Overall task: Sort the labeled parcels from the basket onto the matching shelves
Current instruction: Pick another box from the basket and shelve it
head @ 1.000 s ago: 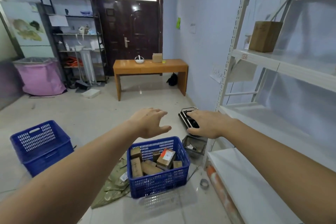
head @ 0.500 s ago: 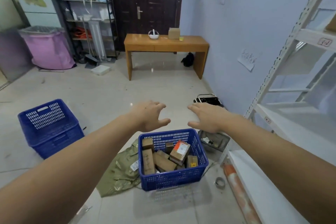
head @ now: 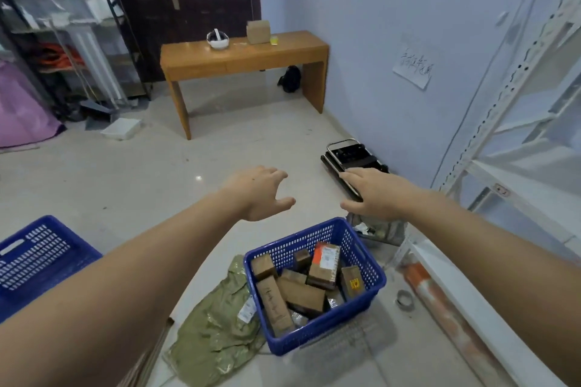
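Observation:
A blue plastic basket [head: 367,300] stands on the floor in front of me, holding several brown cardboard parcels [head: 301,294] and one with an orange and white label [head: 327,258]. My left hand [head: 259,193] hovers in the air above and beyond the basket's far left corner, fingers spread and empty. Level with it, my right hand [head: 375,195] hangs above the far right corner, fingers straight, holding nothing. White metal shelves [head: 518,188] rise on the right; a small label [head: 500,190] sits on one shelf edge.
A second blue basket [head: 37,258] stands at the left. A green sack [head: 217,320] lies beside the parcel basket. A folded black trolley [head: 349,155], a small wire bin [head: 382,229], a tape roll [head: 404,300] and a wooden table [head: 242,56] are around.
My view has tilted down and shifted closer, so the basket sits lower right in view. Both hands stay spread above it, empty, with the right hand now further right.

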The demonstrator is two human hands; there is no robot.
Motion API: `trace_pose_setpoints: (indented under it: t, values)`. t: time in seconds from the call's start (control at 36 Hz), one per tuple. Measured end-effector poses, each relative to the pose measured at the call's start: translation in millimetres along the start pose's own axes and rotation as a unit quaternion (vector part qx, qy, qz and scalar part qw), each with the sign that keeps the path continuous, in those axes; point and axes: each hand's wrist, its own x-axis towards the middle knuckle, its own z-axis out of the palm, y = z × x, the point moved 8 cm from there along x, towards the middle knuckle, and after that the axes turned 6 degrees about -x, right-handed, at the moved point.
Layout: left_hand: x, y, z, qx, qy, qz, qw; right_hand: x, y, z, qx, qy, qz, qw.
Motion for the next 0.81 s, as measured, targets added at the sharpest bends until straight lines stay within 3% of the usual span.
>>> trace_pose_setpoints:
  t: [0.42,0.64,0.81]
  values:
    - [200.4,-47.1,89.4,0.037,-0.085,0.107,0.990,142.1,40.8,125.1,0.108,-0.057,0.117,0.986]
    - [277.7,-47.4,179.1,0.048,-0.157,0.181,0.970,172.3,42.4,211.4,0.164,-0.108,0.181,0.964]
    - [323.4,-49.2,293.2,0.049,-0.229,0.235,0.943,191.3,20.1,318.5,0.253,-0.151,0.262,0.919]
